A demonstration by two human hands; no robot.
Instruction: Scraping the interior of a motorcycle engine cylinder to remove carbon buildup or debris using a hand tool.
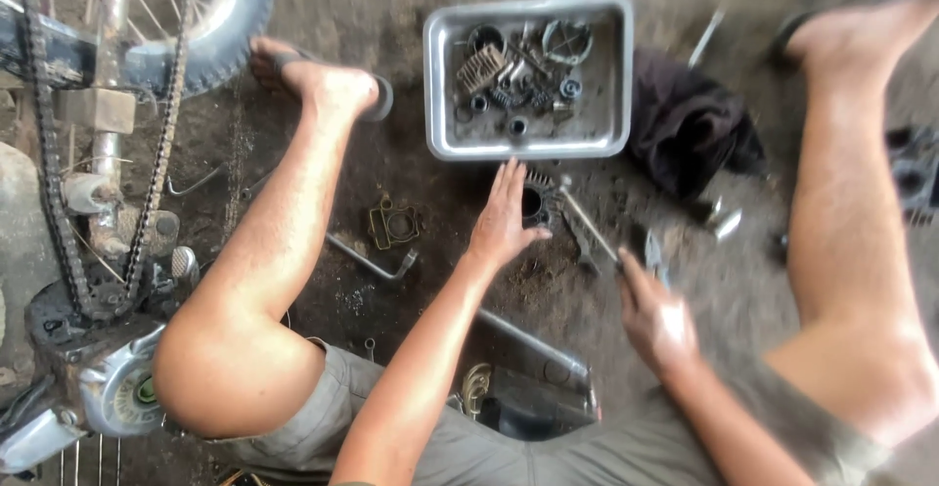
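Reaching flat and open, the left hand (504,220) touches the finned cylinder (538,202) just below the metal tray (445,85), while the right hand (653,315) grips a long-handled tool (587,220), best steadied firmly.

The tray (528,144) is dull silver-grey, and the parts (518,70) in it are dark grey and black. The floor (391,17) is brown-grey, mottled with dark oily stains. The rag (685,124) is black. The gasket (393,223) is brass-yellow. The wrench (367,263) is grey metal. The chain (44,134) is dark and greasy, the tyre (235,26) black, the shorts (489,447) olive-grey, and the engine casing (112,388) silver.
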